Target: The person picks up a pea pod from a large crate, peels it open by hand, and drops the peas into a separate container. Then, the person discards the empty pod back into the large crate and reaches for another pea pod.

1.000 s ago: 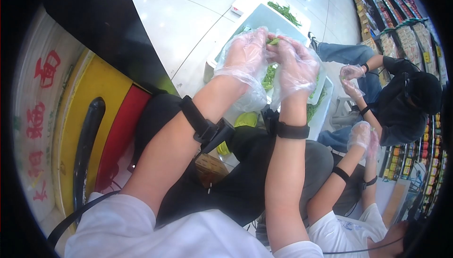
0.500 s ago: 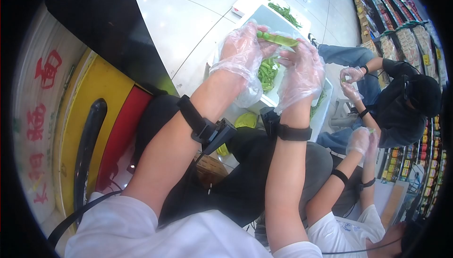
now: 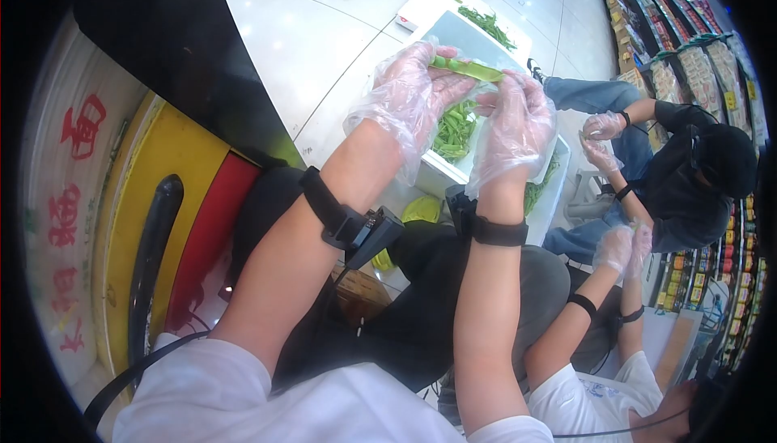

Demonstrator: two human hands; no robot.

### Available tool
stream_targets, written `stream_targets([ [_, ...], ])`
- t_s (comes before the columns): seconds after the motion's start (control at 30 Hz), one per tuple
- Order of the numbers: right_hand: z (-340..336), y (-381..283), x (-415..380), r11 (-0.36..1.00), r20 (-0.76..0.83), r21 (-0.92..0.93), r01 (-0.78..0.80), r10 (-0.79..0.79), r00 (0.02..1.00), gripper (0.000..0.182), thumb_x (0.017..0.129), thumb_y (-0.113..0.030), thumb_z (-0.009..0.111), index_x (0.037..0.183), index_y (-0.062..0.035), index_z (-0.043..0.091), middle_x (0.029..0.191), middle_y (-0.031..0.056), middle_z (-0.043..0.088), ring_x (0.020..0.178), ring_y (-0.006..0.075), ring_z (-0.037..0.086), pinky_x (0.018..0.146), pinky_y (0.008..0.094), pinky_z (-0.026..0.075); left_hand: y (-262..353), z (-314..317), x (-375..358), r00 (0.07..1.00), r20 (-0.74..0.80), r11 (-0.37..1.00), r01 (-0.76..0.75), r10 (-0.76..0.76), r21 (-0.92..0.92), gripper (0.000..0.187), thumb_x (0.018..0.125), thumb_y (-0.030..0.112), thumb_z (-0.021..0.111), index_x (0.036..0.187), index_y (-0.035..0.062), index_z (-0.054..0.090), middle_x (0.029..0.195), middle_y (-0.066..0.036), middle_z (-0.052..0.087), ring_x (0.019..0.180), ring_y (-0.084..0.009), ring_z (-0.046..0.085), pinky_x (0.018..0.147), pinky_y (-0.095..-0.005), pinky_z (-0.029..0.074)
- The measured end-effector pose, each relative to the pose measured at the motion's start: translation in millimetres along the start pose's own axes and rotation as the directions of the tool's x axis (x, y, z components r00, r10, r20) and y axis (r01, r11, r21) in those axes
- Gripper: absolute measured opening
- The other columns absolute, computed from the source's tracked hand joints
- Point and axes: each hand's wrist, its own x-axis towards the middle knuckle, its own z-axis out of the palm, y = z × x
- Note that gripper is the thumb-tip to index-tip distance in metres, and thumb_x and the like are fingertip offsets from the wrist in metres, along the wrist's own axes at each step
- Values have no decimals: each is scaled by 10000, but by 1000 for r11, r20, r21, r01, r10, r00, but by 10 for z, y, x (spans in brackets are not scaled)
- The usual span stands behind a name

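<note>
Head view. Largest item: pale tiled floor (image 3: 324,30), with stocked shelves (image 3: 696,70) along the right edge. Two co-workers sit to the right: a person in dark clothing (image 3: 688,200) and, nearer, a person in a white shirt (image 3: 583,402), both gloved. I keep their hands apart from mine. Below my hands is a white open box (image 3: 465,31), with a heap of green pods (image 3: 455,131) inside. Beyond it, a shallow white tray (image 3: 425,2) carries more greens (image 3: 486,26).

Smallest item: one long green pod (image 3: 477,70), apparently split lengthwise, raised above the box. Whether peas sit inside, I cannot tell.

Risks, my judgement: the pod hangs between two light holds, so an uneven pull could tear it or flick anything loose past the rim. Loose, wrinkled glove film could slip on the smooth skin, or fold over the pod and hide its edge from me.

Position relative to grip: the pod bridges the gap between the hands, tilted slightly down toward the right. Left hand (image 3: 409,78): narrow grip, fingers closed around the pod's left end. Right hand (image 3: 518,115): narrow grip, fingertips at the opposite end. The middle is unsupported.
</note>
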Motion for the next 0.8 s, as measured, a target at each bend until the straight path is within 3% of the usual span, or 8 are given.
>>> stream_targets([
  [0.13,-33,50,15,994,-20,-99,38,-41,999,108,840,-64,568,877,34,594,751,73,608,581,119,592,529,257,478,-1,-21,6,1000,30,998,-1,-1,57,258,946,148,431,1022,-91,493,999,-235,546,932,-292,594,850,-354,532],
  [0.2,-39,48,14,835,-61,-536,129,-191,980,97,781,-57,597,830,25,615,754,105,625,558,160,600,539,292,481,5,-17,5,999,40,993,-13,9,113,287,943,143,436,1066,-111,484,1064,-248,529,990,-305,582,898,-363,515],
  [0.23,-35,30,-1,835,-61,-535,128,-189,980,97,781,-57,597,830,25,615,754,105,625,558,160,600,539,292,481,-6,4,7,999,18,986,-42,40,164,268,931,118,451,1058,-114,493,1051,-244,538,979,-301,588,890,-357,516],
  [0.3,14,-107,-49,580,31,-792,193,-277,960,123,711,-38,599,821,-1,642,812,148,644,629,231,630,616,335,500,-29,9,16,998,-1,975,-65,67,215,250,919,92,466,1049,-118,502,1038,-241,547,969,-297,595,883,-352,518],
  [0.4,-40,18,-19,507,196,-765,396,-402,894,233,705,10,556,889,-55,683,778,106,655,704,197,633,689,304,489,-55,-9,29,998,9,976,-70,70,207,220,905,60,479,1032,-116,517,1018,-233,561,951,-289,601,882,-352,514],
  [0.5,-15,60,-8,529,288,-669,523,-464,838,260,717,10,538,920,-53,687,833,127,669,796,216,648,748,313,489,-54,-15,23,997,-7,967,-70,74,245,227,910,56,460,1048,-116,511,1025,-233,565,941,-290,603,890,-360,509],
  [0.63,13,12,-49,547,279,-706,450,-370,886,280,734,14,515,943,-57,687,887,145,674,861,242,649,779,326,487,-72,-36,35,991,-26,960,-119,130,252,244,921,64,425,1071,-110,509,1022,-221,575,909,-266,605,843,-343,513],
  [0.8,76,-99,-99,562,271,-733,384,-276,922,251,807,-198,639,960,-2,671,900,176,672,840,257,654,751,329,492,-91,-20,16,978,-46,948,-183,202,260,233,899,70,421,1035,-54,563,951,-165,608,783,-195,603,743,-272,512],
])
